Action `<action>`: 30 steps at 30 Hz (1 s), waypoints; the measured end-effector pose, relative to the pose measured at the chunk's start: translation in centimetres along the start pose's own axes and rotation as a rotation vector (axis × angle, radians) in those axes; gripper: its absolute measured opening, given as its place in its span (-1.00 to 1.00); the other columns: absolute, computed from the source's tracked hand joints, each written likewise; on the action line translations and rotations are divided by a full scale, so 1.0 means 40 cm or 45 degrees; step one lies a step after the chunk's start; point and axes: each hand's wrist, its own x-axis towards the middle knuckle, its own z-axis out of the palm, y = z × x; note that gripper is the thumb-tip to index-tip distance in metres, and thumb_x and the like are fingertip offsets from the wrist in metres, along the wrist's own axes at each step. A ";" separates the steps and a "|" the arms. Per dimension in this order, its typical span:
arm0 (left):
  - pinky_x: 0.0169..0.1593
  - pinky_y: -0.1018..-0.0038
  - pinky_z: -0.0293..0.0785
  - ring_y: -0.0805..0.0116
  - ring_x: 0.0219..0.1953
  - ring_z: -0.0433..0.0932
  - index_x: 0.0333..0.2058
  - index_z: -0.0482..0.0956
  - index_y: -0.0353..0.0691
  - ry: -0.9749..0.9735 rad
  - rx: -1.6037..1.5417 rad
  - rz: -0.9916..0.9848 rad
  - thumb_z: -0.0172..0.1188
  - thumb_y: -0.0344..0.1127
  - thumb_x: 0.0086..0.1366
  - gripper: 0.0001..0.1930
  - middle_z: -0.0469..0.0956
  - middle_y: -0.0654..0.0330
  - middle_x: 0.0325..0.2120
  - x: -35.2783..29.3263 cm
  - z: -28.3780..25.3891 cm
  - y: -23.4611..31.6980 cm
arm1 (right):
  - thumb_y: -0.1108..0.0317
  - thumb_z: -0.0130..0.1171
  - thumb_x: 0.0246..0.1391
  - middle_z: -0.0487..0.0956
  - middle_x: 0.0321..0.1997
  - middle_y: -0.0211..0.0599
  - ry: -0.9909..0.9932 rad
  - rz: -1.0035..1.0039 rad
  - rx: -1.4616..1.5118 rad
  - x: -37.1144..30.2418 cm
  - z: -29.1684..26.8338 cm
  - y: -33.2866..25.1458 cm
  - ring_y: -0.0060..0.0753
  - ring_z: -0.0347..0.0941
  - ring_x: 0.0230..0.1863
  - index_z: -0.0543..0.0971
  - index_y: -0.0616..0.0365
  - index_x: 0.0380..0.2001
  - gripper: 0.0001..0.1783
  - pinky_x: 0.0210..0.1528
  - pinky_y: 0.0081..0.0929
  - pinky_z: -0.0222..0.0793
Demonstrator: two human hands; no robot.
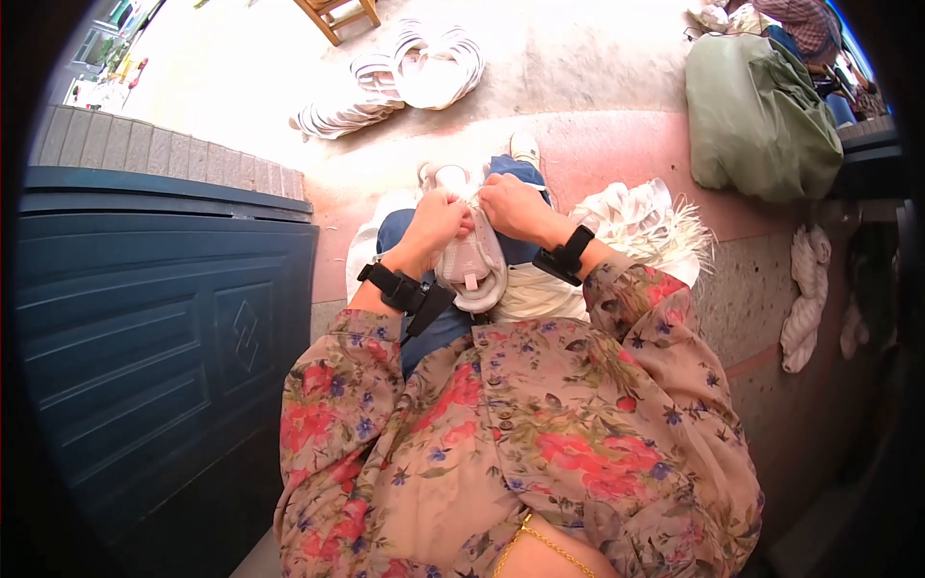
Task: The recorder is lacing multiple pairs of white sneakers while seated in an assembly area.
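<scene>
the shoe (469, 258) sits over the lap (518, 252), by the left hand (441, 220) and right hand (513, 205); both hands' fingers look closed, on what i cannot tell. an uneven tug could tip it sideways.

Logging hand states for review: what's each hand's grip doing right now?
Left hand: closed, at the pale shoe; what it holds can't be told.
Right hand: closed in a pinch by the shoe; what it pinches can't be told.

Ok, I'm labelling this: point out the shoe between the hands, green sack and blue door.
Shoe (468, 258), head view: middle of its upper.
Green sack (757, 118), head view: bulging side.
Blue door (145, 318), head view: panelled face.
</scene>
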 end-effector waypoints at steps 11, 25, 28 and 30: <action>-0.38 0.61 0.44 0.45 -0.43 0.48 -0.32 0.31 -0.38 0.108 -0.176 0.140 -0.15 -0.44 0.25 -0.88 0.43 0.14 -0.44 0.013 0.023 -0.037 | 0.39 0.09 -0.23 0.46 -0.36 -0.24 -0.072 -0.187 -0.372 0.022 0.004 -0.022 -0.25 0.39 -0.20 0.54 0.15 -0.58 -0.91 -0.20 -0.28 0.28; -0.37 0.32 0.44 0.15 -0.48 0.54 -0.46 0.57 -0.22 0.384 1.088 0.527 0.05 -0.28 0.07 -0.82 0.54 0.03 -0.55 -0.012 0.010 -0.043 | 0.21 -0.04 -0.06 0.50 -0.41 -0.08 -0.223 -0.018 -0.262 -0.022 -0.004 -0.028 -0.12 0.38 -0.26 0.55 0.23 -0.55 -0.69 -0.27 -0.14 0.29; -0.34 0.30 0.44 0.09 -0.42 0.54 -0.48 0.58 -0.16 0.408 1.348 0.457 0.14 -0.17 0.01 -0.80 0.54 0.02 -0.55 0.010 0.027 -0.012 | 0.22 -0.04 -0.06 0.49 -0.41 -0.01 -0.346 -0.031 -0.180 0.005 0.007 0.008 -0.03 0.39 -0.27 0.54 0.28 -0.55 -0.68 -0.25 -0.12 0.32; -0.35 0.23 0.45 0.08 -0.39 0.54 -0.49 0.56 -0.18 0.389 1.507 0.464 0.07 -0.24 0.04 -0.83 0.53 0.03 -0.53 0.018 0.024 0.004 | 0.32 -0.09 -0.05 0.45 -0.40 0.03 -0.363 -0.019 -0.109 0.019 0.013 0.028 0.05 0.35 -0.26 0.47 0.29 -0.51 -0.76 -0.18 -0.13 0.27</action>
